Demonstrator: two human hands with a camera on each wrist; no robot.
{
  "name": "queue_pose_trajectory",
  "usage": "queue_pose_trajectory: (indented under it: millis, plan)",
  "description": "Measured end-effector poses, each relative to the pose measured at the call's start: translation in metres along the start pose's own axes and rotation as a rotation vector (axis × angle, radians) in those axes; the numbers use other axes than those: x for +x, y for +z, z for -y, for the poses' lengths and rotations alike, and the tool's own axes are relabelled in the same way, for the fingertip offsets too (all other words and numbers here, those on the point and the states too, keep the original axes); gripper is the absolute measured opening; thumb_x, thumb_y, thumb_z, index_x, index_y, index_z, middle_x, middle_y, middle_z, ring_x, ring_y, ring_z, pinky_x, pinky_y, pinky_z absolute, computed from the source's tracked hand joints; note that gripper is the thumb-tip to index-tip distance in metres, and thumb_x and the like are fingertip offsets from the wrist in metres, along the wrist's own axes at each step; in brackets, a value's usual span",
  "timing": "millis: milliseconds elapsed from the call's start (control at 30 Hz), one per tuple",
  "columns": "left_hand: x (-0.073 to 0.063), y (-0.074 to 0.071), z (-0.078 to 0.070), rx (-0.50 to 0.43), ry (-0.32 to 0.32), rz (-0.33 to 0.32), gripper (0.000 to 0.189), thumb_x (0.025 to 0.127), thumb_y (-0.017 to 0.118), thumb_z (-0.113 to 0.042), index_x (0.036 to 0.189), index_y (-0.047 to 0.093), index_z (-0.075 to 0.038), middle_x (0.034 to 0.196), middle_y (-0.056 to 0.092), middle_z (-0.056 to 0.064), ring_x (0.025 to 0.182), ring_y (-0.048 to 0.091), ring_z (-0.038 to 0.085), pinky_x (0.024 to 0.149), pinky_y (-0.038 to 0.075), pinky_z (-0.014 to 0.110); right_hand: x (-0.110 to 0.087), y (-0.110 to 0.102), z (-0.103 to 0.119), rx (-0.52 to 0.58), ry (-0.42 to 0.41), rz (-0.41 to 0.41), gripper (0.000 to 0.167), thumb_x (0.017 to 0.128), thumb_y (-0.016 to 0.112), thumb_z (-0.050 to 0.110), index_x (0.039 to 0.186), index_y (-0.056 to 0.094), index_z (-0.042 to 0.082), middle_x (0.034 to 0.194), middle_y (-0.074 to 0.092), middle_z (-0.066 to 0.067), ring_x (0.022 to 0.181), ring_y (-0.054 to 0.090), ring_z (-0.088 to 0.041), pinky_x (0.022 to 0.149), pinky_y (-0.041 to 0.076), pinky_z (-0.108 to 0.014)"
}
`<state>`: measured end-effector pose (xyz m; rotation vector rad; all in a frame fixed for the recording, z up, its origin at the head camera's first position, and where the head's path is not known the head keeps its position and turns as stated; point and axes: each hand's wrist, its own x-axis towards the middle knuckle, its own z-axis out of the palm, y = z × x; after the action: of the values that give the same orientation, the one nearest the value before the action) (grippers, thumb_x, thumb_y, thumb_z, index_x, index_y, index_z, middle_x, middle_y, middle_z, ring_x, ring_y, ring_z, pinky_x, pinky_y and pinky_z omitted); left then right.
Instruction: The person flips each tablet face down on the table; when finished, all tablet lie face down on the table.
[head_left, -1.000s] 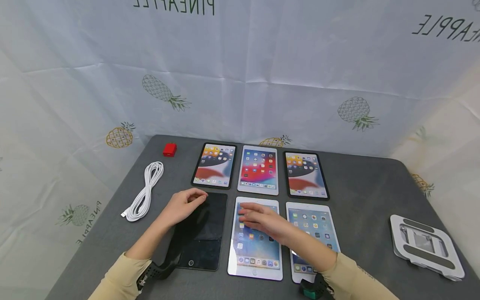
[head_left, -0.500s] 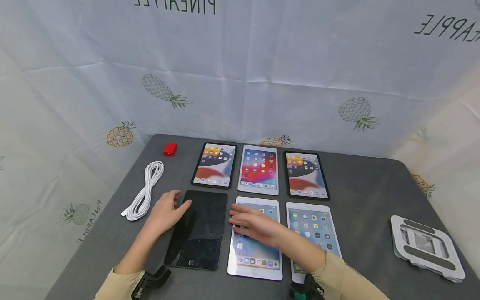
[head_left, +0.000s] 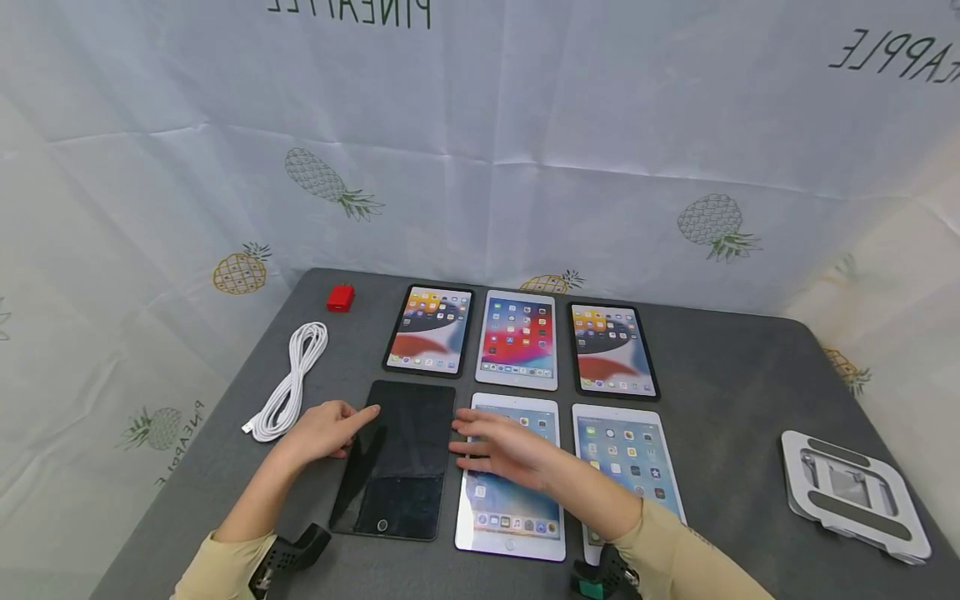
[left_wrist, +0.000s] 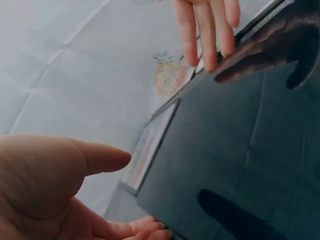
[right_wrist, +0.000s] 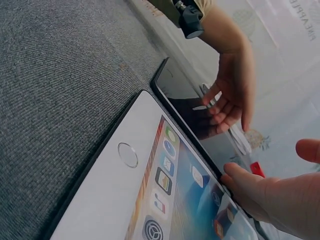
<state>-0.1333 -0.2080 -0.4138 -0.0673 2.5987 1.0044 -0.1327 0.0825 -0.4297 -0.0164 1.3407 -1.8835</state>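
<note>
A black tablet (head_left: 408,462) with a dark screen lies flat at the front left of the tablet group. My left hand (head_left: 326,431) is at its left edge, fingers low beside it and thumb raised over the glass. In the left wrist view, a gap shows between that thumb (left_wrist: 107,157) and the screen. My right hand (head_left: 506,450) reaches over a lit white tablet (head_left: 510,517), its fingertips near the black tablet's right edge. The right wrist view shows those fingers (right_wrist: 245,182) extended by the seam between both tablets; contact is hard to tell. Neither hand grips anything.
A second white tablet (head_left: 630,450) lies partly under my right forearm. Behind are a black-framed tablet (head_left: 429,331), a white one (head_left: 517,340) and another black-framed one (head_left: 613,350). A coiled white cable (head_left: 291,383), red charger (head_left: 341,297) and folded stand (head_left: 853,494) lie outward.
My left hand has drawn back from over the black tablet to its left edge, fingers lowering. My right hand has shifted left toward its right edge. The tablets stay in place.
</note>
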Motion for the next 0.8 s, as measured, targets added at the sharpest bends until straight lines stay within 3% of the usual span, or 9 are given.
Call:
queue_pose_trajectory:
  millis: [67,167,267,433,600,700,800]
  plan:
    - [0.001,0.001,0.000,0.025,0.005,-0.009,0.050,0.095,0.056,-0.047,0.059,0.044,-0.015,0.052,0.044,-0.003,0.050,0.054,0.016,0.051,0.043,0.029,0.000,0.001,0.000,0.001,-0.002,0.004,0.062,0.100,0.051,0.018,0.152,0.023,-0.002,0.157,0.021,-0.024,0.136,0.035,-0.042,0.109,0.034,-0.049]
    - [0.001,0.003,0.001,0.050,0.023,-0.029,0.050,0.096,0.056,-0.045,0.057,0.042,-0.016,0.050,0.042,-0.004,0.049,0.053,0.016,0.049,0.039,0.029,-0.001,0.002,0.001,0.008,-0.003,0.009,0.063,0.100,0.051,0.018,0.152,0.022,-0.003,0.157,0.020,-0.024,0.136,0.035,-0.042,0.109,0.034,-0.048]
    - [0.000,0.003,0.003,-0.002,0.034,-0.023,0.042,0.097,0.056,-0.042,0.072,0.049,-0.009,0.061,0.048,0.001,0.054,0.055,0.018,0.052,0.045,0.030,-0.001,0.003,0.002,0.017,-0.001,0.016,0.063,0.099,0.051,0.017,0.152,0.021,-0.002,0.157,0.019,-0.024,0.137,0.034,-0.042,0.110,0.033,-0.048]
    - [-0.004,0.000,0.006,-0.168,0.039,0.013,0.030,0.097,0.058,-0.028,0.098,0.047,0.000,0.078,0.056,0.005,0.067,0.058,0.018,0.059,0.053,0.032,0.000,0.006,0.001,0.003,-0.011,0.024,0.062,0.099,0.050,0.015,0.152,0.022,-0.002,0.157,0.019,-0.023,0.140,0.029,-0.041,0.110,0.032,-0.048]
    - [-0.010,-0.008,0.002,-0.283,0.115,-0.014,0.035,0.095,0.063,-0.018,0.115,0.050,0.007,0.083,0.067,0.007,0.069,0.061,0.017,0.062,0.055,0.031,0.003,0.011,-0.002,-0.078,-0.034,0.015,0.062,0.098,0.053,0.013,0.151,0.026,-0.002,0.158,0.020,-0.018,0.142,0.026,-0.036,0.111,0.033,-0.047]
    - [-0.015,-0.013,-0.006,-0.266,0.178,-0.054,0.041,0.094,0.066,-0.019,0.121,0.052,0.008,0.082,0.070,0.005,0.068,0.063,0.017,0.064,0.056,0.031,0.004,0.017,-0.002,-0.194,-0.057,0.016,0.062,0.097,0.054,0.014,0.151,0.028,-0.001,0.158,0.022,-0.017,0.141,0.029,-0.035,0.110,0.034,-0.045]
    - [-0.019,-0.015,-0.020,-0.161,0.219,-0.127,0.039,0.092,0.068,-0.023,0.119,0.057,0.003,0.075,0.069,-0.001,0.061,0.062,0.015,0.061,0.052,0.029,0.003,0.026,-0.001,-0.325,-0.097,0.021,0.063,0.098,0.056,0.019,0.152,0.028,0.002,0.158,0.024,-0.016,0.139,0.035,-0.034,0.109,0.035,-0.044]
